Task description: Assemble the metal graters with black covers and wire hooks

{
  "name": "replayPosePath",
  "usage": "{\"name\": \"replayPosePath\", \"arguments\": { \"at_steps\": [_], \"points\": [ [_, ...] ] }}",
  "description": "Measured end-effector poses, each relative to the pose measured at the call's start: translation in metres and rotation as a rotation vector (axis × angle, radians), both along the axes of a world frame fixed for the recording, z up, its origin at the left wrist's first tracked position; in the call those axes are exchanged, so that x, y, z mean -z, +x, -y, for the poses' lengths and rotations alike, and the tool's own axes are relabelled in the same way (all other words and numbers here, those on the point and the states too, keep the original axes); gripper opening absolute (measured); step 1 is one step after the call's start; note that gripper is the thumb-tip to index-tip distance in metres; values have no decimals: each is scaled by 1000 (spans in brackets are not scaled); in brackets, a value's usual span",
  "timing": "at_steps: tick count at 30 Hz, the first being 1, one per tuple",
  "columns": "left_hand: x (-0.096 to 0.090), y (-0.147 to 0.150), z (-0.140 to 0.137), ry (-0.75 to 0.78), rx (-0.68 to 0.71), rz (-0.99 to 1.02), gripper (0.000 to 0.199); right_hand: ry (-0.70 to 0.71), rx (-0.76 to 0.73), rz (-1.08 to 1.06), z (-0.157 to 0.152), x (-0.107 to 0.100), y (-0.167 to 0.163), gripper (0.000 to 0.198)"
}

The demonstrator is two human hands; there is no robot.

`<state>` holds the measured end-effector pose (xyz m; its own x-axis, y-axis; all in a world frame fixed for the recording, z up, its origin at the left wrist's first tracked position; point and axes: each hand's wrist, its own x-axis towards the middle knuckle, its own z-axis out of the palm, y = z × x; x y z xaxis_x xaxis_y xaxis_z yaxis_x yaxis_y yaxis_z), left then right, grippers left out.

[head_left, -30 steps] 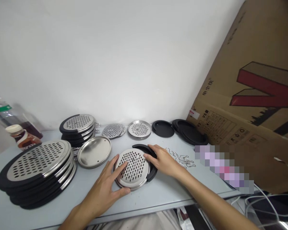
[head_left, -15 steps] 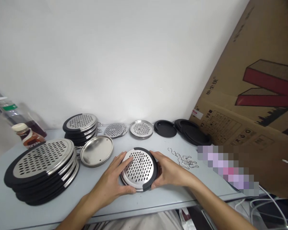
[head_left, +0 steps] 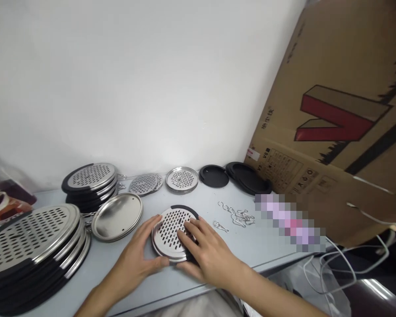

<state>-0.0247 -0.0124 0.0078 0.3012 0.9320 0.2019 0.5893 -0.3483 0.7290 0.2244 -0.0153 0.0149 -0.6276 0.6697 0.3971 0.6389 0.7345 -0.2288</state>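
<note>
"What's biggest near us?"
"The cardboard box [head_left: 330, 110], far beyond our right hand [head_left: 207, 257]; then, well left of our left hand [head_left: 140, 253], the tall stack [head_left: 36, 259] of black-rimmed discs"
"And between our hands?"
"The perforated disc [head_left: 171, 229] with its black sleeve [head_left: 186, 208]: hands apart, we clasp it from both sides, right fingers over its top"
"Smallest?"
"Metal clips [head_left: 242, 215] just past our right hand"

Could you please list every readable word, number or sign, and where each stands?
"V6": on the cardboard box.
"V3": below that, same box.
"V": large, red, same box.
Apparent recycling sign: same box.
Too small or blurred: the box's remaining characters, the white sticker, the bottle label.
</note>
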Motion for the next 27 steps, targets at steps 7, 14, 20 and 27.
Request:
{"name": "replayPosePath", "arguments": {
  "at_steps": [7, 14, 20, 27],
  "points": [
    [-17, 5, -15, -65, -123, 265, 65, -186, 58, -507, -7, -17, 8, 32],
    [-19, 13, -50, -225, -55, 361, 59, -435, 316, -871, -35, -5, 12, 30],
    [-8, 11, -46, -247, -144, 345, 52, -481, 378, -710, -46, 17, 17, 29],
    [5, 8, -38, -172, -230, 199, 47, -380, 246, -575, -43, 24, 4, 34]
  ]
}}
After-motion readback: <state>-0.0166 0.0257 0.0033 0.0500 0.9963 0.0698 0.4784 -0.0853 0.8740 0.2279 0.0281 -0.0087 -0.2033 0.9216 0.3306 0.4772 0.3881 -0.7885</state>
